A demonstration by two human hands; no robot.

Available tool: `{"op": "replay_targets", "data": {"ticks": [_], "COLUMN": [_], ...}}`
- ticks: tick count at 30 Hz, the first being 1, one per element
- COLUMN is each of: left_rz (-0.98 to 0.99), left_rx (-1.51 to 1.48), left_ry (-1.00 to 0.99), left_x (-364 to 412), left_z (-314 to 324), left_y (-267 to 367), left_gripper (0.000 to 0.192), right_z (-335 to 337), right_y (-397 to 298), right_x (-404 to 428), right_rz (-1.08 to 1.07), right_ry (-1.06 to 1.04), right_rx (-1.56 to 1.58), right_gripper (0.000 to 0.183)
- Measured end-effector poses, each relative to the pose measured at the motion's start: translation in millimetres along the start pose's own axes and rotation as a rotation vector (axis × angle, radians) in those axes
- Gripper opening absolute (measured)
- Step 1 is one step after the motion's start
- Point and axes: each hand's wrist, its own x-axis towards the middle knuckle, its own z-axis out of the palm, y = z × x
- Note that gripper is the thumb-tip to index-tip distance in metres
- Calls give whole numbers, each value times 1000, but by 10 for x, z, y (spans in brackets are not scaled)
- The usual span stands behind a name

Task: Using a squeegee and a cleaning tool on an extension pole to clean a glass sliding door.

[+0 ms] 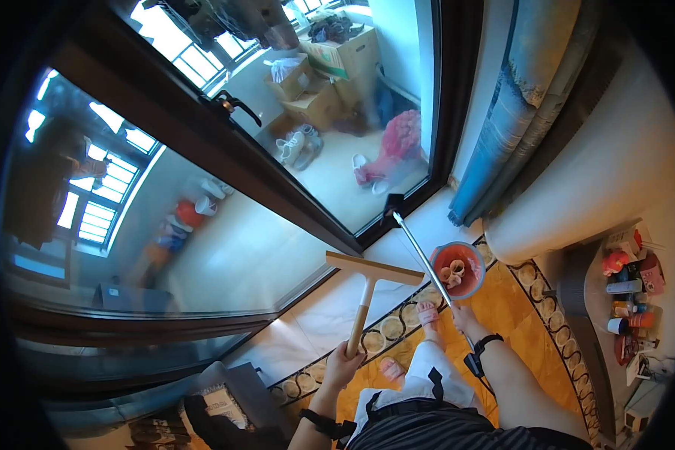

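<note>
My left hand (344, 365) grips the lower handle of a window squeegee (374, 270), its wide blade raised before the glass door and the sill. My right hand (464, 318) is closed around a long metal pole (426, 260). The pole's dark head (392, 207) lies at the bottom of the dark door frame, by the lower corner of the glass door panel (337, 185). A red bucket with a grey rim (479, 286) stands on the floor beside the pole, with several pale rolled or cup-like items inside.
A black door handle (239, 107) juts from the frame. Blue-grey curtains (512, 124) hang at the right. Further right, a cabinet (585, 298) bears bottles and small goods. A grey seat or box (259, 394) stands at lower left. Behind the glass are cardboard boxes (315, 107) and shoes.
</note>
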Motion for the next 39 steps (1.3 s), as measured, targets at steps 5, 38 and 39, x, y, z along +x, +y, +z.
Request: {"op": "replay_targets", "data": {"ticks": [5, 38, 39], "left_rz": [-75, 268, 201], "left_rx": [194, 335, 385], "left_ry": [-16, -372, -391], "left_x": [488, 1523, 1549], "left_z": [-1, -42, -99], "left_y": [25, 509, 493], "left_gripper": [25, 31, 31], "right_z": [-110, 231, 163], "right_y": [-73, -92, -108], "right_x": [121, -1002, -989], "right_rz": [331, 398, 368], "right_ry": [-304, -581, -578], "right_rx": [325, 418, 401], "right_gripper": [49, 54, 54]}}
